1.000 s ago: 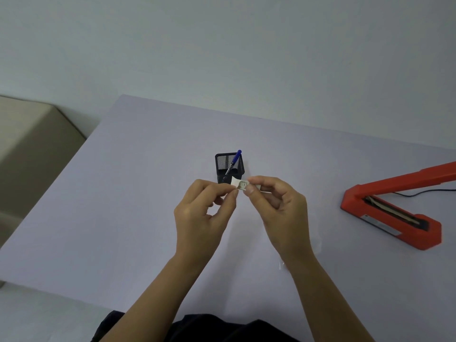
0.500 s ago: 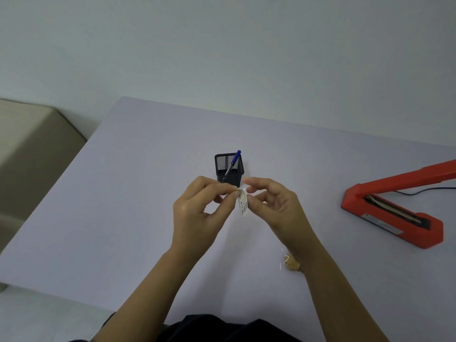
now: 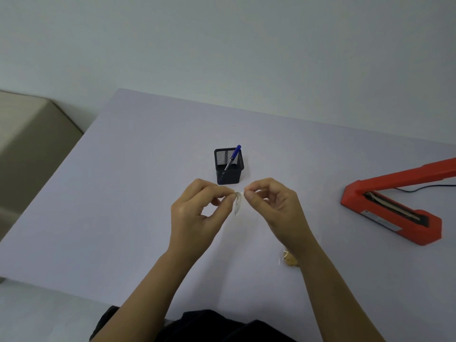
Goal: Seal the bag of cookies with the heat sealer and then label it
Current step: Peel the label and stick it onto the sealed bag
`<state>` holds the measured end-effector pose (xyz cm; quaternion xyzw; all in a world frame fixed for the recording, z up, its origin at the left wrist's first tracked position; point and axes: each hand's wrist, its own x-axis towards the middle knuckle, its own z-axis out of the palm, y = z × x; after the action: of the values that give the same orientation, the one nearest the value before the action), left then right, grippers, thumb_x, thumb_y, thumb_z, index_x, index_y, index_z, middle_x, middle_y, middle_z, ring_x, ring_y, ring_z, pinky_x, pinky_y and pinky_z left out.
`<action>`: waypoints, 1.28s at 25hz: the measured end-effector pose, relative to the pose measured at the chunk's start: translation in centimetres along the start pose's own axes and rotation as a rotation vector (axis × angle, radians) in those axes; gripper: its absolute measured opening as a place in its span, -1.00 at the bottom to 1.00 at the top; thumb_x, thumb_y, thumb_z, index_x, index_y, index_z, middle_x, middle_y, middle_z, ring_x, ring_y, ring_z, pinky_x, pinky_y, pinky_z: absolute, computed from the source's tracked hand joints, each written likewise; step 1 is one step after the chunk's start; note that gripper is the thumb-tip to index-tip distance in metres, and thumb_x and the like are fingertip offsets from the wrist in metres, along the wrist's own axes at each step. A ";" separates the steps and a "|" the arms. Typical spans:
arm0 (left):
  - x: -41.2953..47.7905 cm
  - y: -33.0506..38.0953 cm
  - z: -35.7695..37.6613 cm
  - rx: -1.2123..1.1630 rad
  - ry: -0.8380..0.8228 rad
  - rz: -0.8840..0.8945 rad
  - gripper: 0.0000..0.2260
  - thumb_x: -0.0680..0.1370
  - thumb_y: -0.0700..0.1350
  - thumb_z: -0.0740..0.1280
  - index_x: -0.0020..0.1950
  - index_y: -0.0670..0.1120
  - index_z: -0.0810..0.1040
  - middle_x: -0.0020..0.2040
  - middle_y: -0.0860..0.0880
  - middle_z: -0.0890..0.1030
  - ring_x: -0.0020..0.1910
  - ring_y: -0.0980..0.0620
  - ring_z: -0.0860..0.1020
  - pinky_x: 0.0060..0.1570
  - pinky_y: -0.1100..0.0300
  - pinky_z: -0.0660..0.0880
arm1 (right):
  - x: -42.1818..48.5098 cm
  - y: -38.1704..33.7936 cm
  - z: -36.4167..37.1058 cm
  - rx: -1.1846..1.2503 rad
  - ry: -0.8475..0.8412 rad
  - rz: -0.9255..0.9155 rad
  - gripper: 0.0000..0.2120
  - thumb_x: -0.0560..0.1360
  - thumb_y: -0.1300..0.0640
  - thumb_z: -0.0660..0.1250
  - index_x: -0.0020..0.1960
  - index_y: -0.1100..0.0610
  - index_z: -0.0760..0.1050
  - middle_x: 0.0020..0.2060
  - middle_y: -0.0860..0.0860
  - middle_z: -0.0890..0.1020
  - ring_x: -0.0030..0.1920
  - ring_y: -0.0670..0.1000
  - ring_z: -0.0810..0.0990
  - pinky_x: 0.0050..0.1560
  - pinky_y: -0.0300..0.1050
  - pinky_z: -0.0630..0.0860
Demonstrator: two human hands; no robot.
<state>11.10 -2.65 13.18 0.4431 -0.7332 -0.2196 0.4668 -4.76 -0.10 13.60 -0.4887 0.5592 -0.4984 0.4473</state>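
Observation:
A small white label point(image 3: 237, 203) hangs between my two hands above the middle of the table. My left hand point(image 3: 197, 211) pinches its top edge between thumb and forefinger. My right hand point(image 3: 274, 206) pinches a thin clear piece at the label's upper right corner. The clear bag of cookies point(image 3: 288, 258) lies on the table under my right forearm, mostly hidden by it. The red heat sealer point(image 3: 394, 206) stands at the right with its arm raised.
A black mesh pen holder point(image 3: 229, 166) with a blue pen point(image 3: 233, 156) stands just beyond my hands. The pale table point(image 3: 123, 193) meets a wall at the back. A beige block point(image 3: 29, 134) sits off the left edge. A black cable point(image 3: 424, 187) runs behind the sealer.
The label has turned from flat between my fingers to hanging edge-on. My hands have drawn slightly apart. The cookie bag has come into view beside my right forearm.

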 end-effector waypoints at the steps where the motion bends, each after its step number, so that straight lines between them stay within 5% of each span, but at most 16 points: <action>1: -0.1 -0.4 -0.1 -0.015 -0.001 -0.041 -0.90 0.46 -0.10 0.36 -0.16 -0.09 0.65 -0.22 0.10 0.57 -0.20 0.29 0.48 -0.23 0.49 0.38 | 0.1 0.5 0.2 0.006 0.011 0.019 -0.85 0.49 0.21 0.35 -0.17 -0.03 0.56 -0.25 -0.14 0.64 -0.20 -0.13 0.57 -0.16 -0.26 0.54; 5: -0.6 -3.9 -0.4 -0.130 0.023 -0.459 -0.92 0.45 -0.13 0.43 -0.20 0.05 0.61 -0.26 0.10 0.61 -0.24 0.09 0.54 -0.22 0.29 0.47 | 1.8 4.0 1.4 -0.020 0.107 0.112 -0.89 0.50 0.19 0.34 -0.17 0.01 0.53 -0.26 -0.04 0.65 -0.19 -0.06 0.61 -0.13 -0.22 0.55; 10: -2.0 -10.3 -0.1 -0.172 -0.053 -0.952 -0.94 0.45 -0.10 0.42 -0.22 0.03 0.64 -0.29 0.03 0.65 -0.26 0.12 0.57 -0.15 0.20 0.49 | 5.5 12.1 3.4 -0.417 0.134 0.260 -0.97 0.49 0.13 0.34 -0.12 0.06 0.56 -0.25 -0.09 0.62 -0.23 -0.14 0.57 -0.22 -0.31 0.46; 15: -3.9 -12.2 0.2 -0.129 -0.030 -1.063 -0.94 0.46 -0.13 0.41 -0.21 0.00 0.64 -0.32 0.01 0.66 -0.24 0.05 0.63 -0.06 0.07 0.54 | 7.0 17.2 5.3 -0.691 0.112 0.317 -0.93 0.50 0.11 0.30 -0.10 0.08 0.56 -0.23 -0.02 0.65 -0.22 0.01 0.60 -0.25 -0.17 0.49; 22: -3.3 -10.1 1.8 -0.126 -0.024 -1.045 -0.92 0.47 -0.13 0.39 -0.22 0.01 0.63 -0.33 0.01 0.65 -0.23 0.01 0.61 -0.07 0.00 0.54 | 7.3 17.7 5.1 -0.698 0.094 0.245 -0.83 0.50 0.09 0.31 0.00 0.18 0.53 -0.12 0.09 0.65 -0.15 0.09 0.62 -0.11 -0.07 0.54; 28: -2.1 -7.2 7.2 -0.225 -0.139 -1.012 -0.95 0.47 -0.15 0.39 -0.18 -0.04 0.63 -0.30 -0.01 0.65 -0.26 0.06 0.58 -0.11 0.09 0.51 | 5.0 15.4 -3.1 -0.542 0.280 0.168 -0.86 0.50 0.18 0.32 0.04 0.15 0.56 -0.12 0.02 0.64 -0.17 -0.06 0.54 -0.15 -0.28 0.43; 32: -1.7 -5.3 13.5 -0.323 -0.335 -1.004 -0.96 0.48 -0.14 0.40 -0.15 -0.07 0.64 -0.28 -0.02 0.65 -0.19 -0.08 0.60 -0.06 0.07 0.55 | 0.7 17.0 -12.7 -0.537 0.440 0.217 -0.80 0.46 0.27 0.36 0.07 0.11 0.54 -0.15 -0.04 0.61 -0.11 -0.05 0.57 -0.07 -0.50 0.39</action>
<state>1.87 -5.11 2.17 0.6199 -0.4532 -0.5924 0.2436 -19.06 1.21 -1.98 -0.4076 0.8016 -0.3767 0.2224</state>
